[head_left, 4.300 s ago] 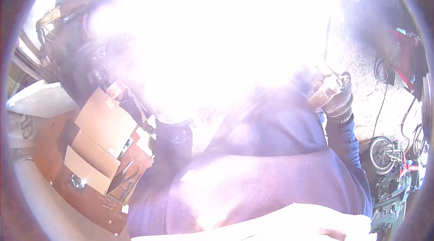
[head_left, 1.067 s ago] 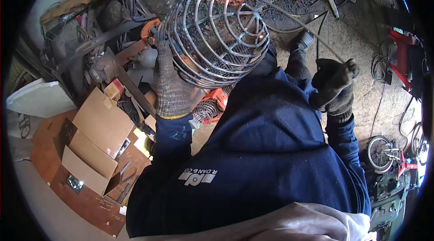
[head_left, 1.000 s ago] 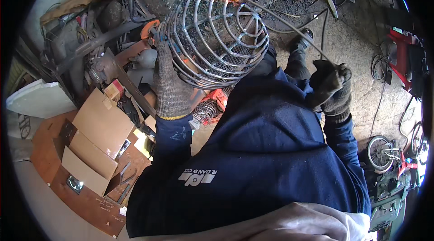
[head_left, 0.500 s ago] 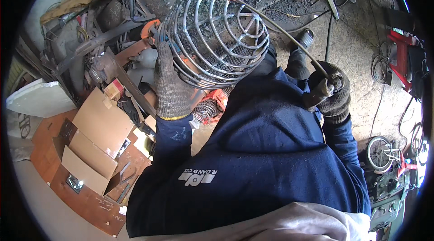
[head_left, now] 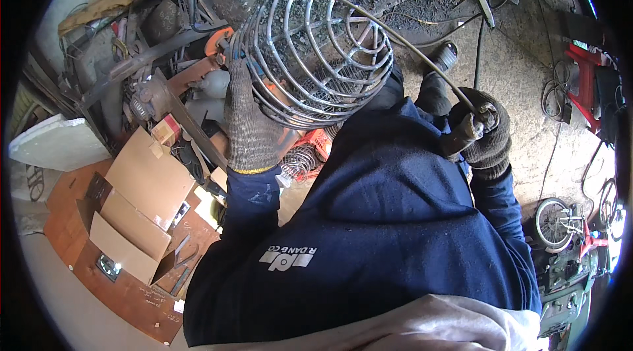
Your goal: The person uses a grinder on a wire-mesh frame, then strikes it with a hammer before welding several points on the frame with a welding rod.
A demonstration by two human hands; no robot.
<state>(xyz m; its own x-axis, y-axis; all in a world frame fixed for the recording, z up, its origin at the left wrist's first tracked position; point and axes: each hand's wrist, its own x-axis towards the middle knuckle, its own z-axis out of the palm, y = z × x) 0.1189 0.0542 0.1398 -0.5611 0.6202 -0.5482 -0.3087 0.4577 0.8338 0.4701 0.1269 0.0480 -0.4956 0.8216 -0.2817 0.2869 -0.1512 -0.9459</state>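
Since a second ago, the right hand (head_left: pixel 486 130) has dipped and drawn slightly inward, tilting the welding rod (head_left: pixel 412 48), and the bright orange glow at the rod's far end has faded to a dull brown. The steel cage (head_left: pixel 328 22) stays where it was, above the person's lap in the upper middle of the view, lying on its side. It is built of round grey bars: curved hoops spaced along its length, narrower toward the right, where short spokes meet in a small ring, and crowded close together at the lower left. The rod's tip meets its upper edge; whether the two touch is unclear.

Gloved fingers of the right hand are curled tight around the near end of the rod; any holder inside the grip is hidden. The left hand (head_left: pixel 252 123), in a grey knit glove with a yellow hem, lies along the cage's left rim. Its fingertips are concealed, so how firmly they close cannot be told.

The left forearm rises nearly straight from below, hand pointing away from the body. The right arm comes up along the person's side, the hand turned inward. A cardboard box (head_left: pixel 148 176) stands open at left.
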